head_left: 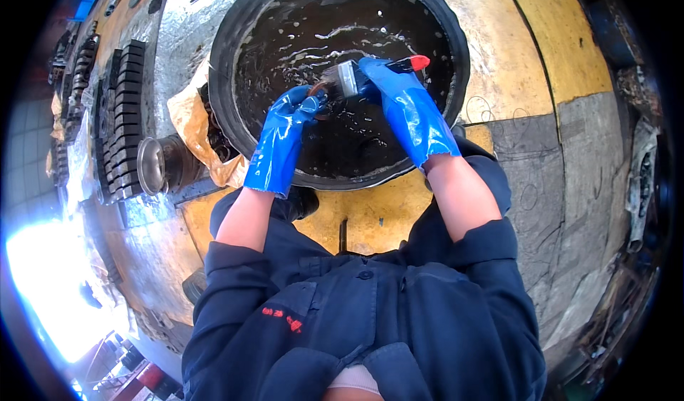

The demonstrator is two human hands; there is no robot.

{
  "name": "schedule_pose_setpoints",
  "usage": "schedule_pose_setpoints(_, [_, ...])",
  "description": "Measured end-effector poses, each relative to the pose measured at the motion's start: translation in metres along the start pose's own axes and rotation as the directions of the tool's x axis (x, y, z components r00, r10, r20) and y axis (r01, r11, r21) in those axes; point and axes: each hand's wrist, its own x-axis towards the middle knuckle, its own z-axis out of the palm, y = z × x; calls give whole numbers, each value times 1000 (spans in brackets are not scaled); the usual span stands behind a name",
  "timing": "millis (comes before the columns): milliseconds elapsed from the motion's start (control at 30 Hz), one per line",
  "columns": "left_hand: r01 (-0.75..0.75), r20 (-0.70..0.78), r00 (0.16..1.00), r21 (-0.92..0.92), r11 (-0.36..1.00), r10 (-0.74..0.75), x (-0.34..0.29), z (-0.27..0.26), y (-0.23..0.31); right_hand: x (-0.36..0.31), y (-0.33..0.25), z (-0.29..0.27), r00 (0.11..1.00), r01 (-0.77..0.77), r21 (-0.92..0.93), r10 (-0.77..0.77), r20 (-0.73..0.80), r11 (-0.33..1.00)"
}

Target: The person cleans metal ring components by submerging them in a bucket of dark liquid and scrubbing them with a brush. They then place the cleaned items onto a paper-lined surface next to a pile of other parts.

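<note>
Both my hands wear long blue rubber gloves and are over a wide black tub (222, 66) of dark, rippling liquid. In my right hand (388, 80) is a paintbrush (347, 79) with a metal band and a red-tipped handle that sticks out to the right. Its dark bristles point left and touch a small brownish, curved part (322, 93). My left hand (298, 105) has its fingers closed round that part; the glove and bristles cover much of it, so its exact kind does not show.
Left of the tub lie a crumpled tan sack (191, 120) and a round metal cylinder (152, 166). Rows of dark ridged metal parts (125, 116) stand farther left. Yellow and grey floor plates (527, 152) surround the tub. Metal parts (641, 180) line the right edge.
</note>
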Motion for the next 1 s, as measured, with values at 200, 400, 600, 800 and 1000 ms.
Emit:
schedule_pose_setpoints(200, [-60,89,993,-142,988,73,23,-15,-27,-1,5,-9,987,-141,144,150,-51,980])
schedule_pose_setpoints(400, [13,-16,1000,-183,983,-16,20,-2,-20,-23,-3,-13,978,-182,252,201,-53,951])
schedule_pose_setpoints(600, [-25,-62,998,-273,962,8,30,-19,-33,-41,-9,-4,998,-59,193,56,18,979])
schedule_pose_setpoints(800, [-9,-109,993,-434,901,-43,38,-25,-35,-51,-2,-3,990,23,134,-41,133,991])
schedule_pose_setpoints(1000, [41,13,999,-624,781,-43,46,-30,-41,-11,4,3,968,143,-206,-93,234,968])
